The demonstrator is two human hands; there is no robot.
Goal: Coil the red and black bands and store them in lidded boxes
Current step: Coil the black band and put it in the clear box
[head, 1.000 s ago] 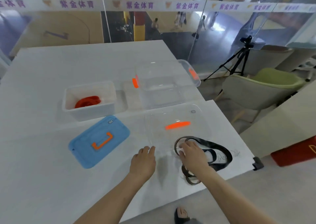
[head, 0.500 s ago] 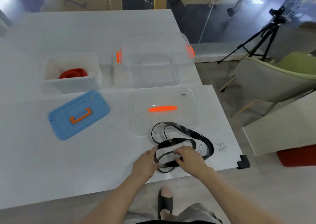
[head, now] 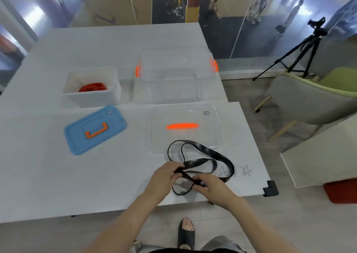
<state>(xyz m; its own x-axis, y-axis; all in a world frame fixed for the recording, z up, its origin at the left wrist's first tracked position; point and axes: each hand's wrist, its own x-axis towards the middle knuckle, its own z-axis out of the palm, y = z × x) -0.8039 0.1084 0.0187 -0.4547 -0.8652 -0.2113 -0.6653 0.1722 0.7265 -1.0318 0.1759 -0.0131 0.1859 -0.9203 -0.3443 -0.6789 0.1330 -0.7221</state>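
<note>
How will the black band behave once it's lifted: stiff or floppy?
Probably floppy: the black band lies in loose, uneven loops on the table and twists between the left hand and right hand. Likely light, since it is a thin flat strip. It may spring out of a coil unless pinched, as the far loops spread wide.

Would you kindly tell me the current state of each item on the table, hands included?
white box: open, lid off.
red band: coiled, inside white box.
blue lid: off, flat on table.
clear box: open, apparently empty.
clear lid: off, flat on table.
black band: loose, not yet coiled.
left hand: grips black band.
right hand: grips black band.
</note>
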